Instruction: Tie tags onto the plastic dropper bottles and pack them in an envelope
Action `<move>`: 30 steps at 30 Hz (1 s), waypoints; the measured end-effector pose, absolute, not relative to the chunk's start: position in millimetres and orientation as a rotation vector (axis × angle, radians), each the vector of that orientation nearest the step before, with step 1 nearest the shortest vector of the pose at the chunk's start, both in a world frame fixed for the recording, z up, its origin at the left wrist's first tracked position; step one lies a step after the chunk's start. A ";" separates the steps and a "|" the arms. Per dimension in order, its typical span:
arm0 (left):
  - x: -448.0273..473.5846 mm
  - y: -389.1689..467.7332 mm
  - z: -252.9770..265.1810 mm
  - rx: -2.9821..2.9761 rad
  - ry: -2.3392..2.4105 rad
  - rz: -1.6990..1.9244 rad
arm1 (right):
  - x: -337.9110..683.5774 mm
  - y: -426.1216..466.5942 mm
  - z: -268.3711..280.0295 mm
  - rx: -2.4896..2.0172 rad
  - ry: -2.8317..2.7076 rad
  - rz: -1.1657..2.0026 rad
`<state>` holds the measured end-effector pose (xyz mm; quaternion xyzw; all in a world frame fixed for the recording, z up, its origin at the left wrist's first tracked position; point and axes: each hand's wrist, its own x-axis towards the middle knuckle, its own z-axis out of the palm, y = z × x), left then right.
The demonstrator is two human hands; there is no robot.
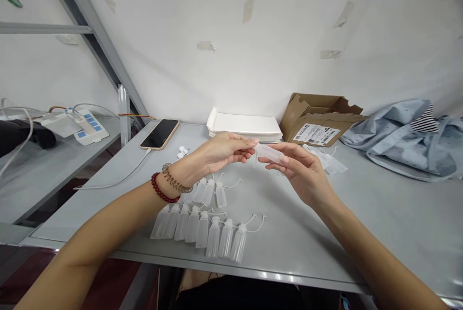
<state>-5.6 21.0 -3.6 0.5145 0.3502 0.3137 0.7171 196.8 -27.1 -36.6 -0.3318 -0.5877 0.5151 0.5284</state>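
Note:
Between my two hands, above the middle of the table, is a small translucent plastic squeeze bottle [269, 153], tilted on its side. My right hand [302, 168] grips its body between thumb and fingers. With thumb and fingertips my left hand [231, 150] pinches its other end; the neck is hidden there, and any small part in the fingers cannot be made out. Below my left wrist lie several similar bottles [214, 237] in a front row, their thin cap straps pointing right. Behind them is a shorter row of bottles [220, 195], partly covered by my left forearm.
Small white pieces [183, 152] lie beyond my left wrist, near a charging phone [160, 134]. A stack of white sheets [246, 124] and an open cardboard box [321, 119] stand against the wall. More bottles [331, 161] lie before the box. A blue cloth bag [401, 131] is far right.

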 end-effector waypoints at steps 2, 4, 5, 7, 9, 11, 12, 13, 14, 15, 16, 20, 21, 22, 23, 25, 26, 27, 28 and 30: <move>-6.4 21.3 -6.1 1.139 0.798 0.736 | 195.8 -28.1 -36.6 -0.878 -1.465 1.104; -6.1 20.3 -8.6 1.161 0.803 0.746 | 194.7 -28.8 -38.4 -0.988 -1.548 0.944; -5.8 19.5 -9.8 1.182 0.799 0.746 | 194.0 -29.1 -39.8 -1.038 -1.585 0.865; -5.3 17.6 -11.3 1.241 0.788 0.749 | 192.2 -30.0 -42.8 -1.091 -1.646 0.741; -5.4 16.3 -11.6 1.321 0.792 0.761 | 190.1 -31.3 -44.8 -1.103 -1.688 0.682; -6.4 15.9 -10.5 1.440 0.803 0.762 | 188.5 -32.7 -45.1 -1.140 -1.726 0.711; -7.1 16.1 -9.5 1.514 0.807 0.760 | 188.1 -33.1 -44.8 -1.158 -1.729 0.771; -8.0 16.4 -8.2 1.590 0.807 0.754 | 187.8 -33.1 -44.3 -1.165 -1.713 0.866; -8.8 16.7 -6.9 1.663 0.805 0.745 | 187.7 -32.7 -44.0 -1.154 -1.675 0.999; -9.6 17.1 -5.5 1.728 0.800 0.736 | 187.7 -32.0 -43.9 -1.124 -1.611 1.157; -10.3 17.4 -4.2 1.783 0.793 0.730 | 187.7 -30.9 -44.1 -1.084 -1.528 1.323; -12.4 17.5 0.7 2.002 0.770 0.733 | 188.6 -26.7 -47.2 -0.965 -1.224 1.815; -13.2 17.1 2.0 2.077 0.758 0.729 | 189.0 -26.2 -48.1 -0.953 -1.187 1.884; -14.0 16.7 3.5 2.152 0.740 0.718 | 189.4 -26.0 -48.9 -0.945 -1.164 1.941; -14.9 16.2 5.0 2.216 0.718 0.703 | 189.9 -26.0 -49.4 -0.939 -1.151 1.985; -16.8 15.1 8.2 2.295 0.677 0.672 | 190.9 -26.5 -49.7 -0.934 -1.154 2.032; -17.6 14.6 9.6 2.310 0.669 0.661 | 191.2 -26.7 -49.5 -0.931 -1.168 2.031; -18.1 14.2 10.9 2.312 0.671 0.654 | 191.4 -27.0 -49.0 -0.926 -1.187 2.014; -18.3 13.8 11.8 2.302 0.681 0.652 | 191.4 -27.3 -48.4 -0.920 -1.207 1.983; -17.3 13.1 12.4 2.230 0.728 0.659 | 190.7 -28.1 -47.1 -0.909 -1.248 1.895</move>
